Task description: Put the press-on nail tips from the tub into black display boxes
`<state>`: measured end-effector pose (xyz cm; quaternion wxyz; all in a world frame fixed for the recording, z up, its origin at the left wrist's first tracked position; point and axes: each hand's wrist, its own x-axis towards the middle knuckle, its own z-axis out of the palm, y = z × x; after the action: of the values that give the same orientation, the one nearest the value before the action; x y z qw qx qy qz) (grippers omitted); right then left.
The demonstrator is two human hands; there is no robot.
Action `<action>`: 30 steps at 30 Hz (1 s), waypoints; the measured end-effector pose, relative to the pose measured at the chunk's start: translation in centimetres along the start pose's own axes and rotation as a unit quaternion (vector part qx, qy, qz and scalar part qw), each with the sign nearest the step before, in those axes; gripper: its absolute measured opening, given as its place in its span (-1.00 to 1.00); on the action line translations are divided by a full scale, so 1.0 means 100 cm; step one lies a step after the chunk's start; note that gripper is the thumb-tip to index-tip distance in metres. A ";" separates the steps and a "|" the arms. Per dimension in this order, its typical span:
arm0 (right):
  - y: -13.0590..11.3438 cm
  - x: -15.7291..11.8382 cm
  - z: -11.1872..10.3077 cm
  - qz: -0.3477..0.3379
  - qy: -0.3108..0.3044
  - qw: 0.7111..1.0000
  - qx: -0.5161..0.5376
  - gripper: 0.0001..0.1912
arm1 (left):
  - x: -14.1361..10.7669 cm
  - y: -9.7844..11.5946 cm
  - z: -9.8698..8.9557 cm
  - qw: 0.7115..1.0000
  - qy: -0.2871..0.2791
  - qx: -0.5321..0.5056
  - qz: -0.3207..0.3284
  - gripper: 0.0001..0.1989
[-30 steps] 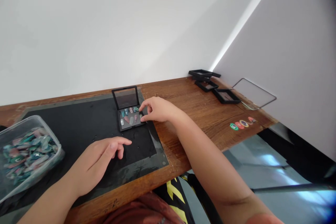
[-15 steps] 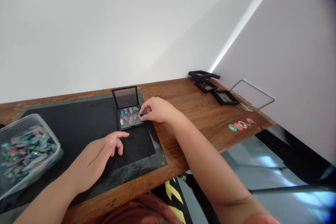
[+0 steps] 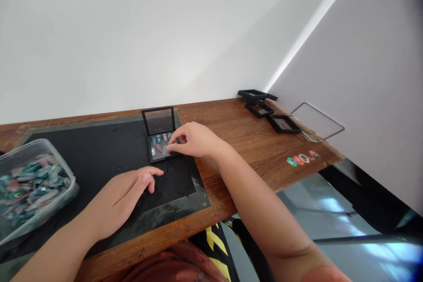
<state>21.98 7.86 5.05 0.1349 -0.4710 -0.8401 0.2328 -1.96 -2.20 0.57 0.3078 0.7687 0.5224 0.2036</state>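
Dark mat (image 3: 89,154), left to centre. Left hand (image 3: 120,198), lower centre-left: loosely curled, nothing visibly held. Right hand (image 3: 198,139), centre, nearer open case (image 3: 160,160); thumb and forefinger narrow, cannot tell if gripping. Pale nail-shaped piece (image 3: 165,150) in case, just left of right fingertips, long axis leaning upper right.

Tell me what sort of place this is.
Probably a small craft workstation: a wooden table with a black mat, a clear tub of colourful nail-shaped pieces, and an open black case.

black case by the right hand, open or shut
Open: the lid stands raised at the back of the black case, and small pieces inside show.
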 end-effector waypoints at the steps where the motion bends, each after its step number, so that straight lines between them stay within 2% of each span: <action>1: -0.002 0.000 0.001 -0.014 -0.007 1.000 -0.002 -0.80 | 0.000 0.001 0.000 1.000 -0.003 -0.003 -0.001 -0.42; 12: -0.009 -0.001 0.009 -0.047 -0.050 0.997 -0.018 -0.82 | 0.002 0.001 -0.002 1.000 -0.022 0.001 -0.009 -0.44; 17: -0.011 -0.002 0.013 -0.071 -0.046 0.996 -0.017 -0.80 | 0.001 0.001 -0.003 0.999 -0.029 -0.001 -0.014 -0.45; 23: -0.012 -0.003 0.014 -0.048 -0.057 0.997 -0.017 -0.69 | 0.001 0.000 -0.003 0.999 -0.037 -0.002 -0.008 -0.47; 30: -0.011 -0.003 0.011 -0.044 -0.044 0.998 -0.011 -0.73 | 0.001 -0.002 -0.002 0.999 -0.034 0.010 -0.008 -0.49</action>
<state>20.84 6.80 4.70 0.1028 -0.4239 -0.8678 0.2380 -2.21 -1.99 0.58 0.3188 0.7739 0.5202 0.1696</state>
